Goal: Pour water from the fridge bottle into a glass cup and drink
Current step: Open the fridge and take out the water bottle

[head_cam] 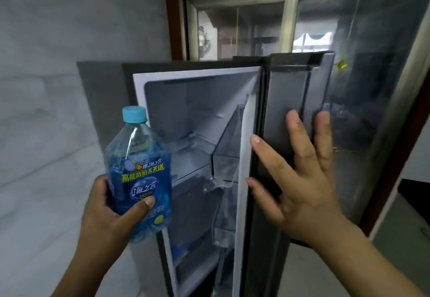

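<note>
Fridge standing open against a pale wall, its dark door swung out on the right, edge-on to the camera. Behind it, a sliding glass door in a metal frame. White gasket strip framing the opening; clear door bin just inside the door, shelves visible deeper in.

Right hand spread wide and flat against the door's outer edge, fingers splayed, gripping nothing. Left hand wrapped around the lower body of a water bottle, thumb across the label, holding it upright just left of the fridge opening and clear of the cabinet. Open gap between bottle and door, showing the fridge interior.

Bottle of clear plastic, blue printed label with yellow-green lettering, light blue cap screwed on, squarish shoulders.
</note>
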{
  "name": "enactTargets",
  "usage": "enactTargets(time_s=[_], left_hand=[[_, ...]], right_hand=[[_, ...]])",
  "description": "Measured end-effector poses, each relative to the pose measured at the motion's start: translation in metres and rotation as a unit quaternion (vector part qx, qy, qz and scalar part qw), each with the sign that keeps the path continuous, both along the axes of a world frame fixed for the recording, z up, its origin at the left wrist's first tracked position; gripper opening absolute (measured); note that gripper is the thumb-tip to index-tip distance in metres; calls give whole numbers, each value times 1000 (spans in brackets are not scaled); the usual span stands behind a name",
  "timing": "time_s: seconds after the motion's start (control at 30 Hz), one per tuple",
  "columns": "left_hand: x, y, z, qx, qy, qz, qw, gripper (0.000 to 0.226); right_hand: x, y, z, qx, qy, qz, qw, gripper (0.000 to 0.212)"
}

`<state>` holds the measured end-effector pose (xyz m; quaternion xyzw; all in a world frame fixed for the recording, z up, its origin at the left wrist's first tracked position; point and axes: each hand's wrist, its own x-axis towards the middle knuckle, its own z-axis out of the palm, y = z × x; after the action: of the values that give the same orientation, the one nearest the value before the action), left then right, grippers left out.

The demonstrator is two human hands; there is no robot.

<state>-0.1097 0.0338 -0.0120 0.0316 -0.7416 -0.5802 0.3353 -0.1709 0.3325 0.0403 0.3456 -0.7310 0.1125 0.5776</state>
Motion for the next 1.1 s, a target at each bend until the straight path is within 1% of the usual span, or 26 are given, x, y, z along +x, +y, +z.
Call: enactTargets(time_s=[0.03,0.1,0.17,0.23,0.33,0.43,0.53,0.63,0.73,0.87,0.93,1.0,1.03,1.07,1.1], left_hand=[[3,-13,0,-4,-4,3,1000,54],[8,-37,-2,-4,-13,9,1000,47],[15,-60,-3,4,-14,17,1000,46],[21,-80,-4,2,-17,25,1000,47],[31,-105,-8,12,-24,28,999,52],[38,-122,-11,9,-39,37,999,59],[45,-139,-13,23,-48,42,998,50],[48,-148,-15,38,-53,35,997,49],[49,-147,-15,52,-54,16,997,56],[45,-131,-13,39,-53,-27,997,64],[44,-120,-14,35,-49,-53,997,62],[42,-102,-13,41,-50,-91,994,63],[41,-91,-13,44,-53,-110,992,63],[41,-80,-12,45,-55,-128,989,65],[41,-65,-12,42,-56,-150,986,66]], right_hand=[[-5,-18,-4,0,-9,21,1000,56],[-13,-53,-10,-8,-32,59,998,56],[-23,-90,-16,-12,-48,77,996,59],[-32,-121,-18,-31,-66,78,994,65],[-46,-162,-21,-66,-133,80,986,78],[-62,-194,-25,-22,-161,50,985,89],[-78,-222,-30,-5,-176,33,984,91],[-85,-233,-33,-26,-167,26,985,89],[-85,-228,-33,-12,-166,18,986,88],[-70,-218,-29,20,-221,-1,975,87],[-50,-205,-31,29,-280,23,959,82],[-25,-187,-45,1,-372,66,926,74],[-11,-177,-55,-45,-429,97,897,68],[2,-169,-64,-109,-491,128,855,61],[16,-160,-74,-183,-550,151,801,54]])
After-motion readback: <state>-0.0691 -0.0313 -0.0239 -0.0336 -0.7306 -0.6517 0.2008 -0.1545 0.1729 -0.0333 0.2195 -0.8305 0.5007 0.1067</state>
